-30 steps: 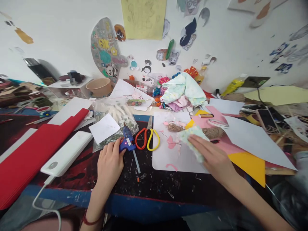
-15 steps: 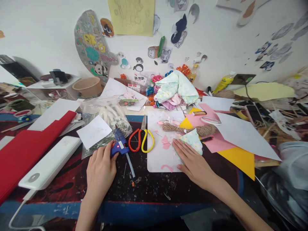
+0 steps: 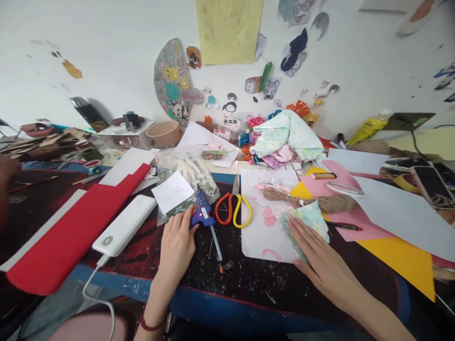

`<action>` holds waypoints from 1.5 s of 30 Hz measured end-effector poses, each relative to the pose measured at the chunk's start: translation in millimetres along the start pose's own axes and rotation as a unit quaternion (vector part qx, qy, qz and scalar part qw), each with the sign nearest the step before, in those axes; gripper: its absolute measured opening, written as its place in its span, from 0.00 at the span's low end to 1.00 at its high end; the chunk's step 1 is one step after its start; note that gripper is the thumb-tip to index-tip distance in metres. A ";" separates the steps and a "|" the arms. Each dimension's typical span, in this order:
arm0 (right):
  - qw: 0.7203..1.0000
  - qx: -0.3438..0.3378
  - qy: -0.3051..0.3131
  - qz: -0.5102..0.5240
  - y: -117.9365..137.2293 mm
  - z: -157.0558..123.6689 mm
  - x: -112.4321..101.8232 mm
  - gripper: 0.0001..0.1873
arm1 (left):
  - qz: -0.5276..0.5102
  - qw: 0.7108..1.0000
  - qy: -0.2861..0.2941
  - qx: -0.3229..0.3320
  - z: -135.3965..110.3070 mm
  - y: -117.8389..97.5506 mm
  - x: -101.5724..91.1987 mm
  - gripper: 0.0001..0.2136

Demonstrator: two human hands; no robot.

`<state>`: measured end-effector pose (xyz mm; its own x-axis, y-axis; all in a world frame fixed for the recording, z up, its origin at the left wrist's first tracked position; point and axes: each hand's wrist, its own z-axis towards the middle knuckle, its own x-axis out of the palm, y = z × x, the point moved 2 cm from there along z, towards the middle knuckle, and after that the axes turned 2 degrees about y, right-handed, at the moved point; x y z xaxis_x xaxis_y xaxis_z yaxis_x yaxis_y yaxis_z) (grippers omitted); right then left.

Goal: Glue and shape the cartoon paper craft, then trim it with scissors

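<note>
My left hand [image 3: 177,240] is closed around the handle of a blue hot glue gun [image 3: 203,210], which lies on the dark table with its light glowing red. A translucent glue stick [image 3: 216,242] juts from the gun's back end. My right hand [image 3: 316,248] lies flat, fingers stretched out, on a pale green floral cloth piece [image 3: 318,222]. Part of that cloth is hidden under the palm. Beneath it is a white paper sheet [image 3: 254,241] with pink scraps [image 3: 269,215]. Between my hands rest scissors [image 3: 234,203] with red and yellow handles.
A white power bank [image 3: 124,225] with a cable and red folded sheets [image 3: 81,222] lie left. Twine [image 3: 336,203], a pen [image 3: 344,226] and coloured paper [image 3: 398,255] lie right. Bunched cloth [image 3: 289,135] sits at the back. Part of another person [image 3: 6,182] shows far left.
The view has turned left, so everything appears further right. My right hand has slid slightly right across the cloth, uncovering more of its left part. My left hand stays at the glue gun.
</note>
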<state>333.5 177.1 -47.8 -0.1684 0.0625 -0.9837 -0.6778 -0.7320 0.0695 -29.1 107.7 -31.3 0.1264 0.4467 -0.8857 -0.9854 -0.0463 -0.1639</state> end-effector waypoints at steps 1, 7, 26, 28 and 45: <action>1.000 -0.001 -0.007 -0.002 1.3 -1.6 1.9 0.43 | 0.008 1.000 0.005 0.002 1.7 0.4 -0.3 0.20; 1.000 -0.004 -0.020 0.010 2.9 -0.7 7.1 0.44 | 0.103 0.993 0.050 0.006 8.0 -1.1 -2.1 0.21; 0.986 -0.073 -0.150 0.001 -7.3 -2.4 -3.0 0.20 | 0.056 0.987 -0.138 -0.067 8.9 24.3 -20.0 0.20; 0.982 -0.078 -0.171 -0.016 -2.8 0.0 -7.6 0.17 | 0.076 0.988 -0.099 -0.084 11.3 31.1 -13.9 0.20; 0.723 0.382 -0.278 0.505 -31.7 8.2 -32.5 0.10 | 0.123 0.977 -0.157 -0.071 2.5 -7.3 -27.9 0.17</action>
<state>354.5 203.8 -16.7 -0.9704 0.1772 -0.1643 -0.1705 -0.0203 0.9851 -25.7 97.9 -4.3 -0.1757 0.6583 -0.7320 -0.9529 -0.3005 -0.0415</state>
